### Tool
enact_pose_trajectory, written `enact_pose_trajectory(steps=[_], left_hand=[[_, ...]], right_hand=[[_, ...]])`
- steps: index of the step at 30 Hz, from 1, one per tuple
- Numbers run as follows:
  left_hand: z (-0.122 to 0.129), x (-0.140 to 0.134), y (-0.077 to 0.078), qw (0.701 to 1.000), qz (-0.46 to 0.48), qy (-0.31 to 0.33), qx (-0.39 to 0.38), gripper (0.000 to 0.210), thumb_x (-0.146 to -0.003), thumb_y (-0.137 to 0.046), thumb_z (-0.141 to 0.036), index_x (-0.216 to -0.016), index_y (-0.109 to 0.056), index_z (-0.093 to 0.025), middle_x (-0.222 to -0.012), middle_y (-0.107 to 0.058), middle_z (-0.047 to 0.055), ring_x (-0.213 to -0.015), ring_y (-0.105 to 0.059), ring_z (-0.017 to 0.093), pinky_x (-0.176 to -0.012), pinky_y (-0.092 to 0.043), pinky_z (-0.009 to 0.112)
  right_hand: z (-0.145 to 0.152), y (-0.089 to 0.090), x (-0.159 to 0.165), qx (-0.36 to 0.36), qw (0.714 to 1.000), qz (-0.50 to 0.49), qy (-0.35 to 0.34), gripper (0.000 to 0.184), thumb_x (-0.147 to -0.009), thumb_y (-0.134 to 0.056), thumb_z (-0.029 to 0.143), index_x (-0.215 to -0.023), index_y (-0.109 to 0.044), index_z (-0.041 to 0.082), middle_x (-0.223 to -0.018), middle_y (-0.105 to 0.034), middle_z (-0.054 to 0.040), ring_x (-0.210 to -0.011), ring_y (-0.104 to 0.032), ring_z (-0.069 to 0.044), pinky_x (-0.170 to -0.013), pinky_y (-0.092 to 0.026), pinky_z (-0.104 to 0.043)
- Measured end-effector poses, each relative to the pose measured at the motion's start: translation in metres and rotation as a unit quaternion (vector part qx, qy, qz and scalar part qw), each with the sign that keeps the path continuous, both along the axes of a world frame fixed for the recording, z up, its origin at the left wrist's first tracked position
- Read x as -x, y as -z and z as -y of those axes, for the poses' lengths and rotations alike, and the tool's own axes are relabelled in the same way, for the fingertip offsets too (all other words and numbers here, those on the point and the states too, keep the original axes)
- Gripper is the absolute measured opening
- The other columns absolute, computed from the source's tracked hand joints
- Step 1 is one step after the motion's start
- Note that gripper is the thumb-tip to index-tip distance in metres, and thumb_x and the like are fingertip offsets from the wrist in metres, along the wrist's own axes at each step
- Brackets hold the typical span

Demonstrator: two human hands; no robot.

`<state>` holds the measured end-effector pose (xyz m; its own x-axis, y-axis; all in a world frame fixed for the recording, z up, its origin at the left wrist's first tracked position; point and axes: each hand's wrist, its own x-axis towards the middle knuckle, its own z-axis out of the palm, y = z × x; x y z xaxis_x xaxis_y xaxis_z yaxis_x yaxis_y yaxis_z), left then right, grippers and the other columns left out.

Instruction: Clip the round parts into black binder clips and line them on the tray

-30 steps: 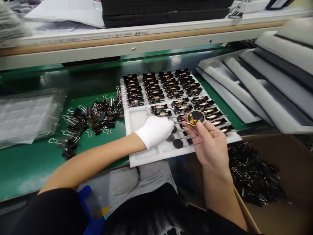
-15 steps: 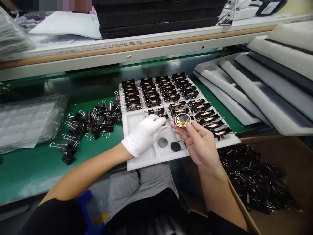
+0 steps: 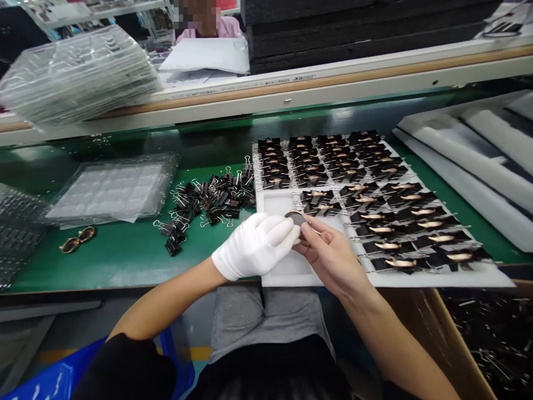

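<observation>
My left hand (image 3: pixel 256 247), in a white glove, has its fingers closed on a grey disc (image 3: pixel 297 218) above the tray's near part. Bare, my right hand (image 3: pixel 333 255) grips a round gold-rimmed piece (image 3: pixel 292 213) at the same spot. The disc lies against this piece, and my fingers hide most of both. Under and beyond my hands is a white foam tray (image 3: pixel 277 201) with compartments. Rows of black binder clips (image 3: pixel 387 233) clamped on gold-coloured pieces fill much of it.
Loose binder clips (image 3: pixel 210 197) lie heaped left of the tray. Farther left are clear plastic trays (image 3: pixel 112 186) and two joined gold-rimmed rounds (image 3: pixel 78 240). White foam sheets (image 3: pixel 470 172) lean at the right; below stands a cardboard box (image 3: pixel 458 339) of clips. A person (image 3: pixel 227 26) is behind the shelf.
My left hand has moved from over the tray to the gold-rimmed piece in my right hand, and a grey disc now shows there. The view has swung left.
</observation>
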<state>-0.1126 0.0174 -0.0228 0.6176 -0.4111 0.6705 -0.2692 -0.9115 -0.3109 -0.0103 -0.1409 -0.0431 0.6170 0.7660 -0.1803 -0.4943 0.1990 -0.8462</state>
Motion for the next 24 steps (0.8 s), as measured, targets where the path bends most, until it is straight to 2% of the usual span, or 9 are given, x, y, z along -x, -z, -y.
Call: enact_pose_trajectory(steps=[4,7,9,11,14,16,19,22,24], left_hand=[[-0.004,0.008,-0.002,0.998,-0.037,-0.044,0.028,0.019,-0.103,-0.057,-0.022,-0.102,-0.075,-0.018,-0.091,-0.077,0.003,-0.077,-0.069,0.015,-0.063,-0.042,0.034],[-0.034,0.022,-0.010,0.983,-0.073,-0.160,0.059,0.033,-0.105,-0.054,-0.039,-0.086,-0.074,-0.021,-0.082,-0.074,0.004,-0.069,-0.064,0.017,-0.062,-0.035,0.035],[-0.067,0.036,-0.017,0.945,-0.108,-0.290,0.103,0.044,-0.106,-0.049,-0.044,-0.075,-0.069,-0.020,-0.081,-0.072,0.007,-0.072,-0.064,0.019,-0.065,-0.035,0.035],[-0.099,0.050,-0.023,0.889,-0.197,-0.382,0.157,0.047,-0.106,-0.047,-0.046,-0.072,-0.066,-0.020,-0.080,-0.071,0.007,-0.072,-0.063,0.020,-0.064,-0.034,0.034],[-0.128,0.064,-0.022,0.824,-0.325,-0.411,0.216,0.037,-0.103,-0.055,-0.051,-0.082,-0.068,-0.023,-0.082,-0.072,0.003,-0.072,-0.063,0.020,-0.064,-0.035,0.032],[-0.129,0.064,-0.015,0.838,-0.337,-0.385,0.192,0.030,-0.099,-0.062,-0.052,-0.092,-0.069,-0.023,-0.089,-0.073,0.003,-0.077,-0.065,0.021,-0.068,-0.038,0.032],[-0.114,0.053,0.003,0.895,-0.311,-0.317,0.043,0.031,-0.098,-0.067,-0.049,-0.107,-0.070,-0.020,-0.097,-0.072,0.009,-0.087,-0.067,0.025,-0.073,-0.038,0.035],[-0.105,0.039,0.015,0.916,-0.300,-0.257,-0.067,0.019,-0.103,-0.057,-0.025,-0.092,-0.070,-0.017,-0.083,-0.068,0.010,-0.080,-0.064,0.024,-0.067,-0.032,0.036],[-0.106,0.034,0.016,0.932,-0.277,-0.227,-0.055,0.027,-0.102,-0.052,-0.016,-0.078,-0.065,-0.018,-0.074,-0.064,0.008,-0.074,-0.060,0.022,-0.065,-0.029,0.036]], right_hand=[[-0.005,0.000,-0.001,0.004,1.000,-0.017,-0.008,0.039,-0.080,-0.092,0.044,-0.112,-0.080,0.025,-0.098,-0.081,-0.0033,-0.085,-0.077,-0.018,-0.083,-0.066,-0.032],[-0.006,-0.003,-0.008,0.031,0.999,-0.005,-0.014,0.033,-0.080,-0.092,0.043,-0.103,-0.082,0.023,-0.108,-0.081,-0.0082,-0.090,-0.079,-0.020,-0.076,-0.066,-0.026],[-0.007,-0.006,-0.016,0.053,0.999,0.011,-0.006,0.033,-0.079,-0.093,0.042,-0.102,-0.083,0.022,-0.111,-0.081,-0.0098,-0.093,-0.080,-0.020,-0.076,-0.066,-0.024],[-0.010,-0.007,-0.024,0.059,0.998,0.025,-0.003,0.032,-0.078,-0.094,0.041,-0.101,-0.083,0.021,-0.111,-0.081,-0.0097,-0.093,-0.080,-0.021,-0.077,-0.067,-0.024],[-0.022,-0.010,-0.033,0.046,0.998,0.024,-0.019,0.030,-0.078,-0.094,0.040,-0.099,-0.083,0.021,-0.108,-0.080,-0.0088,-0.093,-0.080,-0.022,-0.080,-0.068,-0.025],[-0.033,-0.013,-0.034,0.033,0.999,0.008,-0.038,0.025,-0.081,-0.091,0.036,-0.097,-0.082,0.020,-0.107,-0.080,-0.0092,-0.095,-0.080,-0.023,-0.087,-0.068,-0.029],[-0.052,-0.016,-0.032,0.027,0.997,-0.025,-0.072,0.014,-0.087,-0.085,0.029,-0.094,-0.080,0.018,-0.107,-0.080,-0.0105,-0.099,-0.080,-0.024,-0.098,-0.066,-0.034],[-0.066,-0.015,-0.031,0.037,0.990,-0.044,-0.125,0.010,-0.088,-0.083,0.025,-0.092,-0.079,0.017,-0.105,-0.080,-0.0109,-0.100,-0.079,-0.023,-0.102,-0.064,-0.037],[-0.069,-0.012,-0.031,0.040,0.986,-0.037,-0.159,0.015,-0.086,-0.084,0.030,-0.093,-0.080,0.018,-0.106,-0.080,-0.0108,-0.101,-0.078,-0.024,-0.103,-0.062,-0.040]])
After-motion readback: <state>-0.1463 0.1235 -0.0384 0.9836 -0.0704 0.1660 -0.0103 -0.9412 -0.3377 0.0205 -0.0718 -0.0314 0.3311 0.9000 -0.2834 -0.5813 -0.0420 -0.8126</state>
